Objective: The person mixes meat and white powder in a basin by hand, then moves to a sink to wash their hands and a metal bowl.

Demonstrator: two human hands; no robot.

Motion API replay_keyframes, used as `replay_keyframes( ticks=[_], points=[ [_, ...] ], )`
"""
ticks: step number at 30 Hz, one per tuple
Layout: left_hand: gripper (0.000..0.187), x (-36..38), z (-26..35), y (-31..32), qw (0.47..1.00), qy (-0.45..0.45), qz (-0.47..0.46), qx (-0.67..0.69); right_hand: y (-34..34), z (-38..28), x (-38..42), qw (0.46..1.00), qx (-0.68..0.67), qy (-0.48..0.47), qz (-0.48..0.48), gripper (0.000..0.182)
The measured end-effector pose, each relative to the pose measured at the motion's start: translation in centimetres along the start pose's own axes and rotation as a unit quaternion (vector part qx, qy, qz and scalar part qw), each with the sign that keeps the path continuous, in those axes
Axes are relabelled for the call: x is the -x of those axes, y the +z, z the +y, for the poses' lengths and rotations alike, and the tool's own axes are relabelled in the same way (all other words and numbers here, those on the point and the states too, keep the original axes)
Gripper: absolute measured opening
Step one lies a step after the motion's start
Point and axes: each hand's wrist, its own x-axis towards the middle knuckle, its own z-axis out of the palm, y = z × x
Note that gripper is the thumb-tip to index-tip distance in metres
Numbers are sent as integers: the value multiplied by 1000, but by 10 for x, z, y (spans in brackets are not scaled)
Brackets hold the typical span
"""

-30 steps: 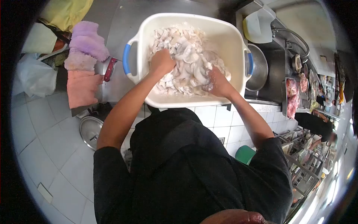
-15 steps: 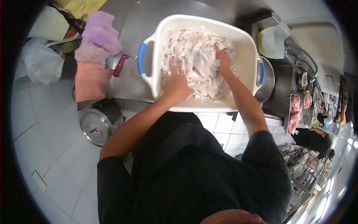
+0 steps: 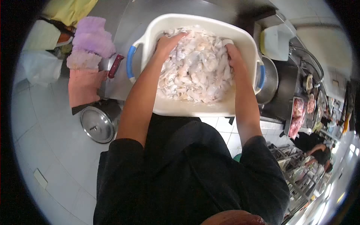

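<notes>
A white tub (image 3: 195, 111) with blue handles holds a heap of wet, pale, slippery-looking pieces (image 3: 195, 67). At the heap's upper left edge is my left hand (image 3: 170, 43), its fingers stretched over the pieces and the thumb side toward the middle. My right hand (image 3: 234, 54) lies against the heap's right edge, near the tub's right wall; its fingertips are partly sunk among the pieces, so whether it grips any cannot be made out.
Left of the tub lie a red-handled knife (image 3: 116, 66) and purple and orange cloths (image 3: 83, 87). A lidded metal pot (image 3: 97, 124) stands below them. At right are a metal bowl (image 3: 270, 80), a tray of red meat (image 3: 297, 116) and a person (image 3: 318, 150) farther off.
My left hand has moved up and left from the heap's lower left to its upper edge. My right hand has shifted right, toward the tub wall. The pieces are gathered differently.
</notes>
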Motion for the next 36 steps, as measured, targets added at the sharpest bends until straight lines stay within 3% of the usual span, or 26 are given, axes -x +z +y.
replay_keyframes(
  ticks=[4, 6, 9, 10, 13, 15, 17, 18, 21, 23, 25, 26, 27, 28, 30, 31, 32, 33, 34, 35, 36],
  points=[
    [92, 1, 18, 8, 996, -45, -76, -11, 25, 9, -28, 948, -230, 118, -185, 47],
    [86, 0, 16, 19, 991, -66, -113, -20, 35, 13, -25, 952, -209, 98, -204, 46],
    [73, -6, 14, 23, 973, 27, -224, 42, 37, 16, -20, 957, -174, 55, -224, 46],
    [60, 0, 17, 28, 978, 103, -176, 31, 36, 10, -20, 959, -162, 31, -231, 46],
    [59, -5, 17, 23, 966, 94, -233, 57, 26, -5, -10, 942, -83, -97, -309, 46],
    [61, 8, 18, 15, 960, 121, -251, 17, 17, -12, 10, 944, -29, -121, -306, 46],
    [60, 43, 34, 4, 954, 150, -256, -50, 24, -30, 54, 969, 8, -69, -235, 47],
    [58, 76, 46, -2, 949, 164, -251, -98, 12, -11, 37, 974, 100, -48, -199, 56],
    [55, 122, 37, -11, 922, 173, -232, -257, 37, -13, 126, 908, 380, -133, -112, 63],
    [56, 122, 13, -14, 817, 269, -205, -467, 53, 1, 168, 843, 523, -117, -52, 71],
    [60, 113, -34, -13, 744, 393, -164, -514, 46, 40, 176, 810, 455, -361, -77, 81],
    [63, 119, -26, -10, 729, 335, -219, -555, 48, 33, 189, 817, 471, -309, -123, 80],
    [64, 118, -36, -10, 708, 345, -226, -573, 51, 24, 199, 822, 482, -255, -164, 79],
    [66, 115, -43, -8, 681, 363, -236, -590, 55, 26, 203, 847, 499, -157, -96, 75],
    [66, 119, -34, 2, 646, 316, -275, -638, 51, 54, 167, 800, 560, -213, -28, 68],
    [62, 121, -38, 4, 674, 330, -265, -606, 48, 72, 136, 762, 591, -264, -29, 54],
    [58, 119, -43, 7, 654, 348, -256, -622, 45, 91, 106, 719, 619, -314, -24, 41],
    [53, 121, -44, 12, 665, 303, -254, -633, 51, 84, 100, 731, 628, -268, -11, 35],
    [50, 127, -39, 20, 655, 325, -268, -628, 57, 77, 94, 739, 637, -221, 2, 29],
    [49, 126, -41, 31, 640, 331, -261, -643, 60, 56, 97, 743, 646, -176, 19, 39],
    [48, 120, -46, 41, 623, 338, -252, -659, 60, 69, 65, 725, 630, -276, 48, 30]
  ],
)
